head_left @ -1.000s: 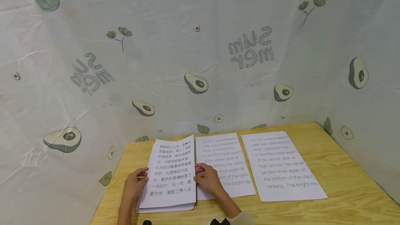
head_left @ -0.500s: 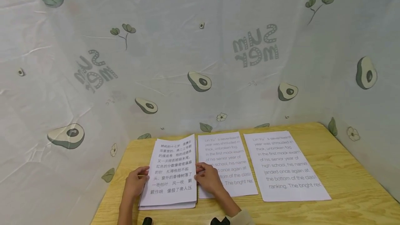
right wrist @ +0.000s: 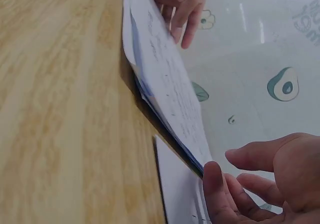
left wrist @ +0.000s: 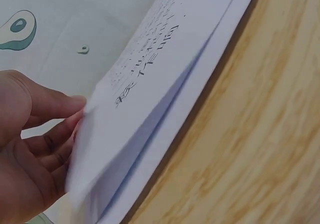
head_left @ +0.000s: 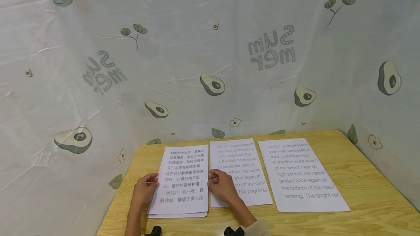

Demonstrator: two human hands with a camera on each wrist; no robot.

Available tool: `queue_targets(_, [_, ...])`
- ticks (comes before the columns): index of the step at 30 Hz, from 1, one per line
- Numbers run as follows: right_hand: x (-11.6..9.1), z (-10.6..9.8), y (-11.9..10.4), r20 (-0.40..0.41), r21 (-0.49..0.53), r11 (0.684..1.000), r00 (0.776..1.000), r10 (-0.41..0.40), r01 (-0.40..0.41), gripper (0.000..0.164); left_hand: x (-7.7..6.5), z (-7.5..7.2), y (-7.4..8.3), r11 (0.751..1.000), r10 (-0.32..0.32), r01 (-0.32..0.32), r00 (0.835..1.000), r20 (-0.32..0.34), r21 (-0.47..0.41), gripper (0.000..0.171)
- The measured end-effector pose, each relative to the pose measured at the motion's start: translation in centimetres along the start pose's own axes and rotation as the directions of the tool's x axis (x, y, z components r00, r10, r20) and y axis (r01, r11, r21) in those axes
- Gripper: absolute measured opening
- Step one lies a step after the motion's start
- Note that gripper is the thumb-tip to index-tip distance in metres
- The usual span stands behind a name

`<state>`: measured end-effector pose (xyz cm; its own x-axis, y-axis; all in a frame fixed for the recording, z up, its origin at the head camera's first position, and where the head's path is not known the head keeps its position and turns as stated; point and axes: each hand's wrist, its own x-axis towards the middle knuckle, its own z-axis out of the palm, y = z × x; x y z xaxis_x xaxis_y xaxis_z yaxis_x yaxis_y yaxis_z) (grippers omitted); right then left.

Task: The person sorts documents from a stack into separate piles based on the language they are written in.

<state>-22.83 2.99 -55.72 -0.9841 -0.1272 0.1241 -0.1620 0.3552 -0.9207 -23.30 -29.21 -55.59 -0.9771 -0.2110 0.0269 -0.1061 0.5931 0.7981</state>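
A stack of white paper sheets (head_left: 185,207), its top page printed in Chinese, lies at the left of the table in the head view. My left hand (head_left: 145,188) touches its left edge; in the left wrist view the thumb and fingertips (left wrist: 77,104) meet the paper's side. My right hand (head_left: 223,187) is at the right edge, with thumb and fingers apart in the right wrist view and fingertips (right wrist: 214,176) against the sheets. A lower sheet peeks out at the front, and gaps show between the layers. Part of the left hand (right wrist: 182,9) also appears across the stack.
Beside the stack, partly under my right hand and forearm, lies a page of English text (head_left: 241,199). Another English page (head_left: 305,177) lies farther right. The wooden table (head_left: 354,163) meets a curtain (head_left: 183,46) printed with avocados at its back.
The stack's sheets have come closer into line, with less of the lower one showing at the front and right. Both hands remain at its edges. The head view has shifted slightly.
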Motion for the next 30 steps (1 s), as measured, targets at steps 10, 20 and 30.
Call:
queue_targets(10, [0.0,-1.3,0.0,-0.017,0.047,0.998,0.999,0.041,-0.040,0.042,-0.3,-0.1,1.3,0.999,0.002,-0.003,1.000,-0.025,-0.043,0.039])
queue_targets(20, [-0.2,-4.0,0.7,-0.049,0.047,0.996,0.996,0.076,-0.074,0.042,-0.9,3.7,4.9,0.995,0.057,-0.054,0.998,0.034,-0.078,0.038])
queue_targets(30, [-1.2,-8.2,1.5,-0.098,-0.064,0.991,0.989,0.109,-0.116,0.041,-1.6,8.5,7.9,0.983,0.160,-0.146,0.977,0.140,-0.108,0.037])
